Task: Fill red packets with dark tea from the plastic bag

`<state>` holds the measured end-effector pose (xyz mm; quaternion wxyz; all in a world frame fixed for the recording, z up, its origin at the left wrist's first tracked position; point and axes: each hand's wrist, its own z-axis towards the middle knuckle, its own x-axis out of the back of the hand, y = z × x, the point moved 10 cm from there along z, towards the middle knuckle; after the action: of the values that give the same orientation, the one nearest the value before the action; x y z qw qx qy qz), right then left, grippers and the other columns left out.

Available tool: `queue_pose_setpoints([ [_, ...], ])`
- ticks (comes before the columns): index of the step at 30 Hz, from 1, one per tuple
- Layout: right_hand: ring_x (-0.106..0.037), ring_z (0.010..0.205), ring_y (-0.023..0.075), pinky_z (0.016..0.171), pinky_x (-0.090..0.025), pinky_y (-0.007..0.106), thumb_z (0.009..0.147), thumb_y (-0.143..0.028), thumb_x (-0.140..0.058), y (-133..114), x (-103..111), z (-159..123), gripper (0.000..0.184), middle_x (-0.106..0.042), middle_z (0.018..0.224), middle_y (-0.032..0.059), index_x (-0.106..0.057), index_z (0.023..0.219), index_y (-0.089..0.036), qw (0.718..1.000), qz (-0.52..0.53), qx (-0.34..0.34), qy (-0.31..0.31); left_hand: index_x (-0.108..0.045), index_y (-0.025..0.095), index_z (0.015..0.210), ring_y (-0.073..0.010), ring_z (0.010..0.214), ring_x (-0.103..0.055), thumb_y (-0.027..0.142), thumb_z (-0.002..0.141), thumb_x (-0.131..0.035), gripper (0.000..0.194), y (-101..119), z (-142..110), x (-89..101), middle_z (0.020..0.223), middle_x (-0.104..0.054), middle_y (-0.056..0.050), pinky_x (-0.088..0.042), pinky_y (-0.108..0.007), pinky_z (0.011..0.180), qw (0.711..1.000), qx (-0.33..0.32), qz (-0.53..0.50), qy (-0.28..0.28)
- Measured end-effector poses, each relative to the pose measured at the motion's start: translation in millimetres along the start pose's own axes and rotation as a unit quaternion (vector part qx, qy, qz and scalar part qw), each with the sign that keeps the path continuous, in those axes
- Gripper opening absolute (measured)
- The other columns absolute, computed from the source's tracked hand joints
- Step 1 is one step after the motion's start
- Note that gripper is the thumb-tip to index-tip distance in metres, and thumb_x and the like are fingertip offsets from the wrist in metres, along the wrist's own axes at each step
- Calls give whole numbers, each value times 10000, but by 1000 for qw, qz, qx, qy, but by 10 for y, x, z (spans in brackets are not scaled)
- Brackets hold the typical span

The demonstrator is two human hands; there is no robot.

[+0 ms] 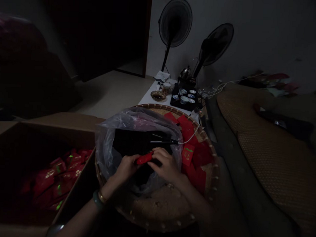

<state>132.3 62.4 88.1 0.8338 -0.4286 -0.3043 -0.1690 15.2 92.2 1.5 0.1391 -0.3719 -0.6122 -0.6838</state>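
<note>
Between my two hands is a small red packet (145, 158), held over a clear plastic bag (104, 147). My left hand (126, 169) pinches its left end, and my right hand (166, 165) grips the right end with curled fingers. Dark contents (130, 141) fill the opened bag; I cannot make out what they are. A black tong-like tool (163, 141) with a white cord lies across the bag just beyond my fingers. The bag rests in a round woven tray (164, 213). Flat red packets (189, 154) lie along the tray's right side.
A cardboard box (93, 164) at the left holds many red packets (58, 177). Beyond the tray, a white table (150, 99) carries a black tea tray with cups (184, 99) and a kettle (185, 73). Two fans (175, 23) stand behind. A woven mat (266, 154) covers the seat at right.
</note>
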Motion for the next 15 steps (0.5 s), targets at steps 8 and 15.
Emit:
queue_pose_setpoints([
  [8,-518,922,195,824,-421,361,799,-267,-573,232,84,-42,191,-590,700,42,-610,631,-185,989,51,-100,101,-667,167,837,-112,583,-536,248,737,-568,162,59,9,-69,659,-626,5,-328,-186,553,1000,0,-11,-11],
  [15,-520,918,192,811,-422,347,816,-255,-562,122,95,-40,130,-617,765,47,-630,732,-184,993,23,-70,92,-653,120,742,-92,558,-455,287,673,-623,183,-43,10,-320,592,-544,38,-338,-180,543,988,25,-139,-65],
])
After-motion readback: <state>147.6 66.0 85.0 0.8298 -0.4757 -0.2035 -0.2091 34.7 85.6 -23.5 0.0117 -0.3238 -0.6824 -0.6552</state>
